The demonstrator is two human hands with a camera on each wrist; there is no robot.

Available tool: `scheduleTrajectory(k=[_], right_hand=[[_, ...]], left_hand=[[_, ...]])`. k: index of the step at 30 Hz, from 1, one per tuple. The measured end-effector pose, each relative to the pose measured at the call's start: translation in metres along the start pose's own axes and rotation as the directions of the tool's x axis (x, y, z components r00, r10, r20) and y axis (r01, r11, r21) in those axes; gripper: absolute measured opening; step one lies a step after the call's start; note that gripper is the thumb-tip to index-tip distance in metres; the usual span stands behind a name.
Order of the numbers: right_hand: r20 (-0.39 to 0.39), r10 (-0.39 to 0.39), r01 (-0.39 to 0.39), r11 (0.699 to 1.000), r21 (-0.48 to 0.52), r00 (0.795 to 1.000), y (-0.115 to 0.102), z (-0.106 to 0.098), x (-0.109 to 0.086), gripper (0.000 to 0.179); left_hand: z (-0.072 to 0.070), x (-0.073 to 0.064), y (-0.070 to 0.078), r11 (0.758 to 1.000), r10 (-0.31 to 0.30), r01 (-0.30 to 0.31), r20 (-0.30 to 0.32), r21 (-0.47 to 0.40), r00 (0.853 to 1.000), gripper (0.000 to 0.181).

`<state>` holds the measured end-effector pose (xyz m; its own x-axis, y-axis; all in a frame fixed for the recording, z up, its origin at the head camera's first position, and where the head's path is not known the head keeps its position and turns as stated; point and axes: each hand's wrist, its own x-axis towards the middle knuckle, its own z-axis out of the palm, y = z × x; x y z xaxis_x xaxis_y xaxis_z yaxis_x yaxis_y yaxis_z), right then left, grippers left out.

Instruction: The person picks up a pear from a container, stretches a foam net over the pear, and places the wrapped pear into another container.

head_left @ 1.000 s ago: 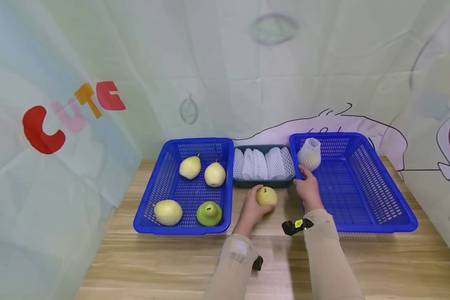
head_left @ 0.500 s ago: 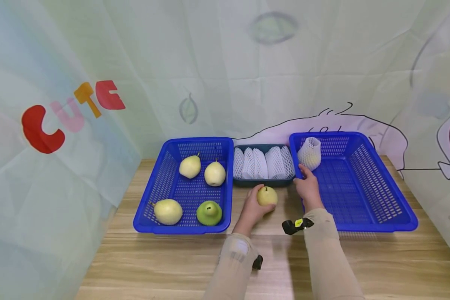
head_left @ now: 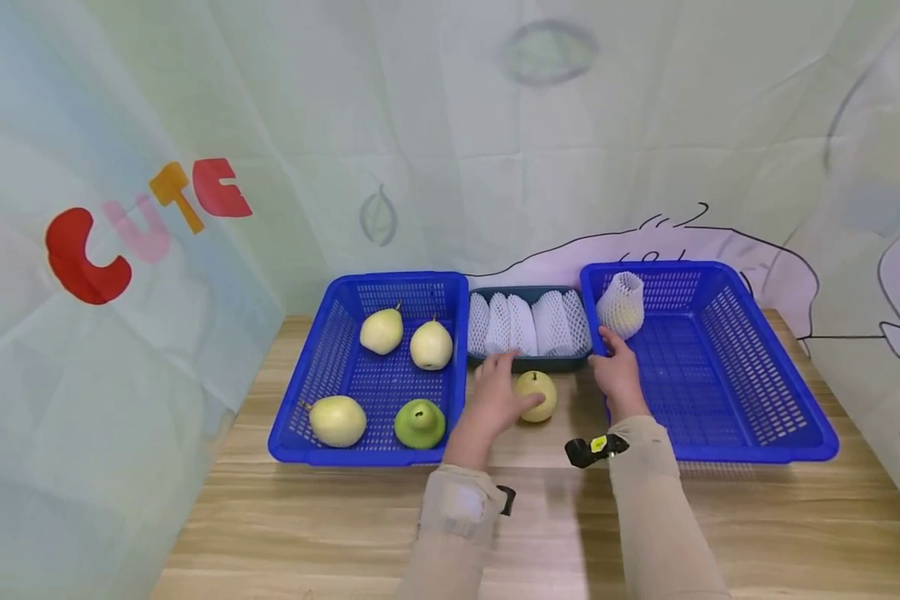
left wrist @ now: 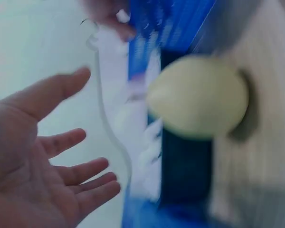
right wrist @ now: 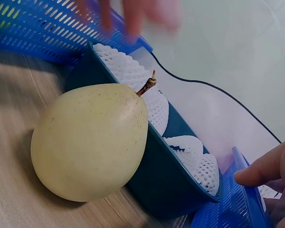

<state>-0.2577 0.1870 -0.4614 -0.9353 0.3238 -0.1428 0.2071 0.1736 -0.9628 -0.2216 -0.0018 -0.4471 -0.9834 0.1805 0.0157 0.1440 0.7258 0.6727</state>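
A pale yellow pear (head_left: 536, 390) stands on the table in front of the dark green tray (head_left: 540, 364), its stem up. My left hand (head_left: 492, 402) is just left of the pear with spread fingers, holding nothing; the left wrist view shows the palm (left wrist: 23, 175) apart from the blurred pear (left wrist: 199, 97). My right hand (head_left: 618, 379) grips the near-left rim of the right blue basket (head_left: 780, 454), the thumb outside it in the right wrist view. Inside that basket, at its back left corner, a pear in a white foam net (head_left: 621, 310) stands upright.
Several white foam nets (head_left: 521, 323) stand in the green tray between the two baskets. The left blue basket (head_left: 292, 417) holds several pale pears (head_left: 337, 421) and a greener pear (head_left: 420, 423). A printed curtain (head_left: 420, 125) hangs behind the table (head_left: 307, 533).
My left hand has let go of the pear and moved up and left, its fingers now near the tray's front edge. The pear stays standing. My right hand has kept its place.
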Motion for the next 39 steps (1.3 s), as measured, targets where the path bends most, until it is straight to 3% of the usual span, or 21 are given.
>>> scheduleTrajectory(k=[4,10,12,16,20,25,28,30,34,37,39], right_hand=[[0.001,-0.007,0.007,1.000,-0.018,1.000,-0.003,0.001,-0.001,0.057],[0.018,-0.027,0.028,0.999,-0.044,0.999,-0.004,0.003,-0.001,0.058],[0.028,-0.024,0.025,0.999,-0.048,0.999,-0.004,0.005,-0.001,0.058],[0.042,-0.024,0.027,0.997,-0.073,0.999,-0.005,0.005,0.000,0.058],[0.063,-0.027,0.039,0.982,-0.186,0.998,-0.012,0.001,-0.002,0.059],[0.055,-0.164,0.173,0.931,-0.321,0.985,-0.043,0.005,0.003,0.055],[0.156,-0.219,0.259,0.912,-0.319,0.963,-0.070,0.019,0.016,0.050],[0.286,-0.168,0.261,0.908,-0.327,0.943,-0.086,0.030,0.027,0.049],[0.505,0.051,0.174,0.905,-0.388,0.861,-0.099,0.050,0.051,0.049],[0.539,0.183,0.108,0.879,-0.465,0.822,-0.089,0.060,0.069,0.047],[0.511,0.227,0.090,0.847,-0.524,0.829,-0.079,0.064,0.076,0.047]], left_hand=[[-0.017,-0.007,-0.009,0.993,0.031,-0.015,-0.135,0.118,0.990,0.057],[-0.009,-0.012,-0.031,0.978,0.083,-0.020,-0.302,0.207,0.950,0.048],[-0.007,-0.012,-0.036,0.976,0.081,-0.010,-0.320,0.217,0.944,0.048],[-0.006,-0.012,-0.041,0.977,0.055,0.011,-0.302,0.213,0.952,0.050],[-0.006,-0.014,-0.042,0.984,0.052,0.001,-0.288,0.179,0.956,0.052],[-0.006,-0.016,-0.040,0.985,0.074,-0.024,-0.298,0.168,0.952,0.051],[-0.008,-0.016,-0.040,0.988,0.074,-0.025,-0.327,0.151,0.942,0.052],[-0.009,-0.016,-0.041,0.991,0.072,-0.030,-0.341,0.127,0.937,0.051],[-0.009,-0.014,-0.042,0.996,0.065,-0.039,-0.353,0.080,0.933,0.050],[-0.007,-0.014,-0.043,0.997,0.066,-0.050,-0.364,0.055,0.929,0.048],[-0.006,-0.016,-0.044,0.998,0.064,-0.056,-0.368,0.033,0.928,0.047]])
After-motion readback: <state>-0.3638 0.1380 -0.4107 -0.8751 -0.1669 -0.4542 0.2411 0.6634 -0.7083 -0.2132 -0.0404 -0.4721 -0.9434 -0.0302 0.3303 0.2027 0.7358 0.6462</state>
